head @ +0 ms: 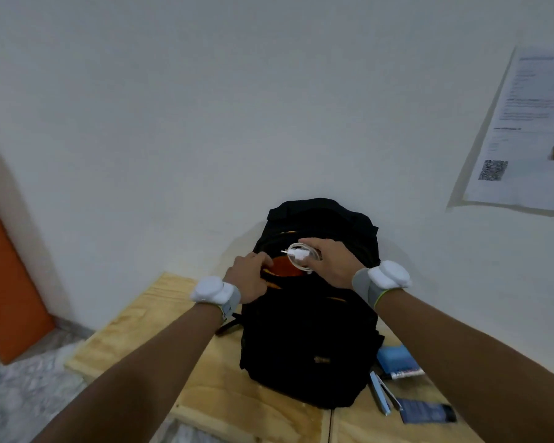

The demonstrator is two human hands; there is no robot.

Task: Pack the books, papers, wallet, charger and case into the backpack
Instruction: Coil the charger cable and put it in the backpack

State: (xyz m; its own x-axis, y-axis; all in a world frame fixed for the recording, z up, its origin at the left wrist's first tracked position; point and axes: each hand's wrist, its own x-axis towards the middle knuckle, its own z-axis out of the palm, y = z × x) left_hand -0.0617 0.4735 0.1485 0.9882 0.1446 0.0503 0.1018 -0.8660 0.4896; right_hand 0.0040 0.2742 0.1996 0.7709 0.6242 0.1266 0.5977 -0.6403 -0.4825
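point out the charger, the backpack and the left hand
charger (301,254), head view, on the coiled white cable held in the right hand
backpack (307,350), head view, on its black front panel
left hand (248,276), head view, on the back of the hand at the backpack's opening

The backpack (311,346) mouth gapes between both hands, while clutter crowds the table (224,382) right of it.
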